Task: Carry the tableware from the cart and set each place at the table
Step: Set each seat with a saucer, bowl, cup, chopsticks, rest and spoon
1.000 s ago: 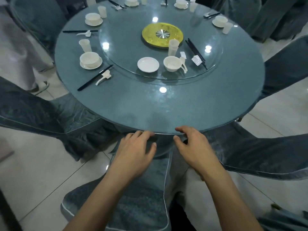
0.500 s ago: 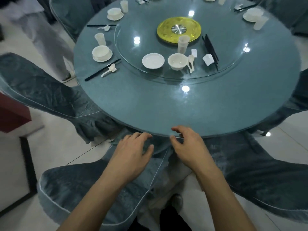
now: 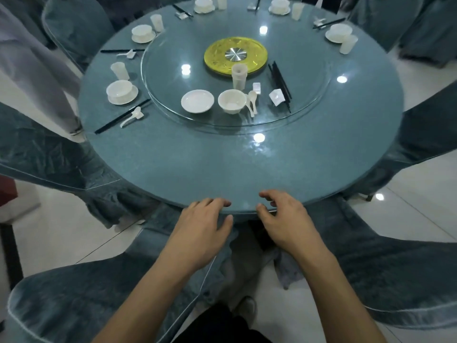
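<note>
One saucer (image 3: 197, 101), one bowl (image 3: 233, 101), two spoons (image 3: 252, 102), one stack of cups (image 3: 239, 75), two white rests (image 3: 276, 97) and one bundle of black chopsticks (image 3: 280, 82) sit on the glass turntable (image 3: 309, 95), on the near side of its gold hub (image 3: 215, 55). Five places are laid round the left and far rim of the desk (image 3: 247, 169). Both hands are empty at the near edge: the left hand (image 3: 200, 229) lies flat with its fingers on the rim, and the right hand (image 3: 284, 219) is loosely curled, fingertips touching it.

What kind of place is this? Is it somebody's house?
Probably a restaurant banquet room: a big round table with a glass turntable in the middle, cloth-covered chairs all around, and matching bowls, cups and chopsticks laid at several places.
</note>
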Available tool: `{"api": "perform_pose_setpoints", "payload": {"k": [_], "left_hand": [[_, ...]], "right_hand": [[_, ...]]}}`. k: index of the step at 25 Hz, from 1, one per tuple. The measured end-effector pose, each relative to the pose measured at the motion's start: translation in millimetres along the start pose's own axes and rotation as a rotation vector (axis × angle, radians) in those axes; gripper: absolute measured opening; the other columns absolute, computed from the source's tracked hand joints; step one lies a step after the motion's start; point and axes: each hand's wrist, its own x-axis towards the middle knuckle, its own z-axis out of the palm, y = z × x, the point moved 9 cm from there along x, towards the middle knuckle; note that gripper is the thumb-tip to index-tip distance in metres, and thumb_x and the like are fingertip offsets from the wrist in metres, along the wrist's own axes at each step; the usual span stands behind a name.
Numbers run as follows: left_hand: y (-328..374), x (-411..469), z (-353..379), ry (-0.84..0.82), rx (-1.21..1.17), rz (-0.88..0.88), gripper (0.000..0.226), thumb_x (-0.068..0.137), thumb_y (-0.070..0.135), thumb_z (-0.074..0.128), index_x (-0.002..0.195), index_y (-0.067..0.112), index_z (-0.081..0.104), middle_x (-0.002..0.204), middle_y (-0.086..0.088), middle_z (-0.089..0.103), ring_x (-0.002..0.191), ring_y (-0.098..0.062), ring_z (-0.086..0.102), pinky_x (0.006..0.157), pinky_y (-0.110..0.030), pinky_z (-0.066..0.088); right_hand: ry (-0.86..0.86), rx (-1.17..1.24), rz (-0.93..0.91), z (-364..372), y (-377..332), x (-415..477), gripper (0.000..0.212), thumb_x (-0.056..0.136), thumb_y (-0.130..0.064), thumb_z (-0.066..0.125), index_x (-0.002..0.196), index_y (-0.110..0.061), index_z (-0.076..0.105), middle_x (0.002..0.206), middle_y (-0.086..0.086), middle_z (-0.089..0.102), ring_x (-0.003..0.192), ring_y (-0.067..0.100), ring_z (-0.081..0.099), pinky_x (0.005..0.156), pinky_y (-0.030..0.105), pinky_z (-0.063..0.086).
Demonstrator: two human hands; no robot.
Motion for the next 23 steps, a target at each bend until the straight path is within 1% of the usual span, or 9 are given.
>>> {"api": "perform_pose_setpoints", "payload": {"k": [6,10,14,23], "left_hand": [[8.7,34.8,-7.4,-0.01,-0.024,0.027,0.04,0.102,0.043,0.045,0.139,0.029,0.05,0.137,0.005,0.057,0.127,-0.02,0.049,0.109,-0.035,0.036],[10.1,71.6,-23.3,-0.005,-0.054,0.048,0.04,0.102,0.043,0.045,0.139,0.029,0.05,0.138,0.004,0.057,0.128,-0.021,0.048,0.109,-0.038,0.037],[7.6,103.0,-40.9,0.01,-0.056,0.061,0.04,0.102,0.043,0.045,0.14,0.03,0.049,0.137,0.004,0.057,0.126,-0.02,0.048,0.109,-0.037,0.037],[6.5,149.2,-57.1,0.007,-0.06,0.039,0.04,0.102,0.043,0.045,0.139,0.03,0.05,0.137,0.004,0.057,0.127,-0.02,0.048,0.11,-0.038,0.036]], "right_hand": [[-0.011,-0.034,0.013,-10.4,-1.2,25.2,0.04,0.1,-0.038,0.055,0.138,-0.025,0.056,0.137,-0.002,0.059,0.125,0.018,0.055,0.109,0.046,0.041],[0.004,-0.055,0.023,-22.4,-9.9,56.9,0.041,0.1,-0.039,0.054,0.138,-0.026,0.056,0.137,-0.002,0.058,0.125,0.018,0.055,0.109,0.046,0.042],[0.018,-0.059,0.036,-29.0,-19.4,84.6,0.041,0.1,-0.04,0.054,0.138,-0.027,0.056,0.137,-0.002,0.058,0.125,0.017,0.055,0.109,0.046,0.042],[0.022,-0.049,0.009,-45.1,-28.5,133.1,0.04,0.1,-0.04,0.054,0.137,-0.026,0.057,0.135,-0.002,0.059,0.124,0.017,0.056,0.108,0.046,0.043]]}}
